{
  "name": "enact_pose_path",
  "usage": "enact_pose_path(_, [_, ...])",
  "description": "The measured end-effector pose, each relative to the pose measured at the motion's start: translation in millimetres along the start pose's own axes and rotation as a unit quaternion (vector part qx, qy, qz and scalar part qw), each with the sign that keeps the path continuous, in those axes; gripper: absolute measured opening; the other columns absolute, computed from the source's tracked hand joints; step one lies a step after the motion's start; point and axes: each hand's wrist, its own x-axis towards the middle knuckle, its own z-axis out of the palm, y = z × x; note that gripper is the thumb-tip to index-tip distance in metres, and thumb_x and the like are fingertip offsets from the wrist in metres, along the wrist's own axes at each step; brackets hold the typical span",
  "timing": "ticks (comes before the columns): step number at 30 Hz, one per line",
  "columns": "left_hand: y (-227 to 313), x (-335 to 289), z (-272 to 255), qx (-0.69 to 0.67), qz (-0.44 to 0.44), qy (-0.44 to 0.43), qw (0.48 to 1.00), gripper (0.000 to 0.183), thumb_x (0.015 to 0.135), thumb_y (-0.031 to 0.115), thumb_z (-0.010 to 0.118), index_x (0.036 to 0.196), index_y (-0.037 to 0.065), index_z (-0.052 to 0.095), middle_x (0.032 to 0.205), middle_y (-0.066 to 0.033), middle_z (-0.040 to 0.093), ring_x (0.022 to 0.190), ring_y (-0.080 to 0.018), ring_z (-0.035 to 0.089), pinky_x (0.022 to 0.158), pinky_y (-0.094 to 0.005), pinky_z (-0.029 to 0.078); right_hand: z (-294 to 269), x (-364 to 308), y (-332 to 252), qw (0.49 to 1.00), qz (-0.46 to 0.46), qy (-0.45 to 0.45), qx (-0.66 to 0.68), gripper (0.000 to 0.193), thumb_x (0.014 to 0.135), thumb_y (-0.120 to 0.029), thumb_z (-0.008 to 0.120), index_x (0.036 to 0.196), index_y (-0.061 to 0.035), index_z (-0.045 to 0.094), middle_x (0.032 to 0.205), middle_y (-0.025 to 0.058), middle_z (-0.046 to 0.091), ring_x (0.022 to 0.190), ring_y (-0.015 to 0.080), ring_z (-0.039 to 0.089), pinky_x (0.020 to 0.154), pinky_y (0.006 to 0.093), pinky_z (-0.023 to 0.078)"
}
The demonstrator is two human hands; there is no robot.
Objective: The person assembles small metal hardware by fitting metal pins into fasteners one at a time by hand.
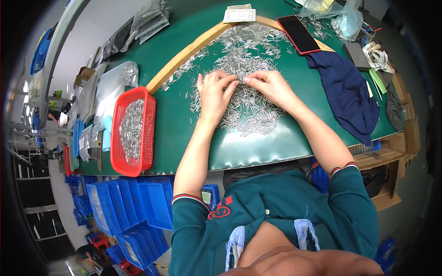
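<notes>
A wide pile of small, thin silvery metal pins (251, 112) is spread over the green tabletop (177, 119). Above its middle, my left hand (215, 92) and my right hand (270, 87) meet almost fingertip to fingertip. Thumb and forefinger of each hand are pinched together, apparently on one of the small metal pins; it is too small to make out for certain. To the left of my left forearm stands a red plastic basket (149, 133) with many of the same pins in it.
Wooden strips (184, 55) form a corner behind the pile. A phone (298, 34) with a red edge lies at the far right, beside dark blue cloth (345, 92). Plastic bags (120, 78) lie at the left. Blue bins (155, 202) are stacked below the table's left edge.
</notes>
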Motion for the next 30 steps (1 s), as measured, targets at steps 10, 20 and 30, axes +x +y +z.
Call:
enact_pose_path(10, [13.3,-2.9,-3.6,0.025,0.074,0.029,0.997,0.021,0.072,0.013,0.065,0.092,0.017,0.064,0.086,0.0017,0.06,0.09,-0.0152,0.056,0.098,-0.0499,0.023,8.3,-4.5,-4.6,0.977,0.037,-0.007,0.21,0.026,0.081,-0.024,0.061,0.084,0.0012,0.064,0.071,0.0007,0.06,0.067,0.0045,0.05,0.061,0.02,0.042])
enact_pose_path(20, [9.5,-4.6,-5.0,-0.035,-0.013,0.002,0.999,0.017,0.079,0.016,0.06,0.095,0.016,0.065,0.088,-0.0003,0.063,0.087,-0.0149,0.058,0.098,-0.0446,0.024,9.4,-9.6,-7.9,0.996,-0.004,0.003,0.085,0.023,0.083,-0.019,0.058,0.095,0.0004,0.062,0.078,0.0024,0.063,0.071,0.004,0.053,0.063,0.0203,0.043])
enact_pose_path(30, [14.3,-6.0,-4.2,-0.385,-0.194,-0.006,0.902,0.019,0.079,0.009,0.061,0.098,0.007,0.064,0.091,-0.0061,0.065,0.086,-0.0126,0.059,0.084,-0.0291,0.042,8.3,-18.0,-27.6,0.995,-0.042,0.027,0.09,0.019,0.082,-0.012,0.058,0.098,-0.0024,0.062,0.083,0.0042,0.065,0.075,0.0047,0.057,0.066,0.0195,0.046])
